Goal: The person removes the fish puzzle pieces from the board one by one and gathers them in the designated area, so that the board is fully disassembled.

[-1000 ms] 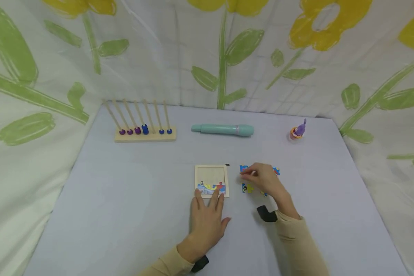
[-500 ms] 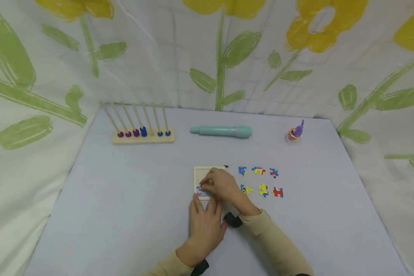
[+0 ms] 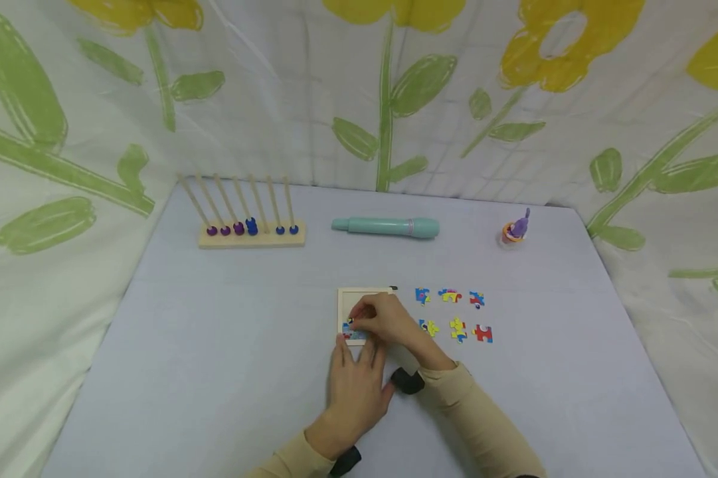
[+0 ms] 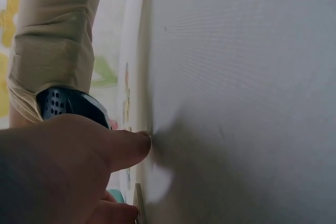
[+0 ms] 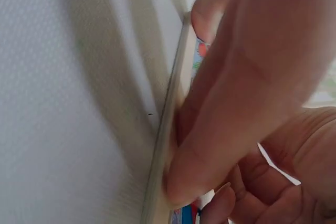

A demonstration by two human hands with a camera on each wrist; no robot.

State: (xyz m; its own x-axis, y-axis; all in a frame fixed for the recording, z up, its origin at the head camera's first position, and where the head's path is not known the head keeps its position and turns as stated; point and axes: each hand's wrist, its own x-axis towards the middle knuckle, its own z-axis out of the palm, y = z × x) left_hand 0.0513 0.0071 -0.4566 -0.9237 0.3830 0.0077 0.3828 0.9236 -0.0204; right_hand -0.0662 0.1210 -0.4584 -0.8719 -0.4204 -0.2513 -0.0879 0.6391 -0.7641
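Observation:
In the head view a small wooden puzzle frame [image 3: 343, 307] lies on the table with puzzle pieces [image 3: 347, 327] along its near side. My right hand [image 3: 388, 322] reaches over it, thumb and index pinching at a small puzzle piece by the left side; the hand covers most of the frame's right half. My left hand [image 3: 357, 385] lies flat below, fingers extended to the frame's near edge. In the right wrist view, fingers rest along the frame's wooden edge [image 5: 179, 85], with a blue-red puzzle piece [image 5: 187, 216] partly visible.
Right of the frame several loose puzzle pieces [image 3: 450, 296] lie in two rows. Behind stand a wooden bead rack [image 3: 251, 243], a teal marker-shaped object [image 3: 385, 226] and a small purple figure in a cup [image 3: 515, 230]. A flowered curtain [image 3: 311, 93] borders the table.
My right hand has moved left from the loose pieces to over the puzzle frame, then stayed there with slight finger shifts. My left hand has stayed at the near edge.

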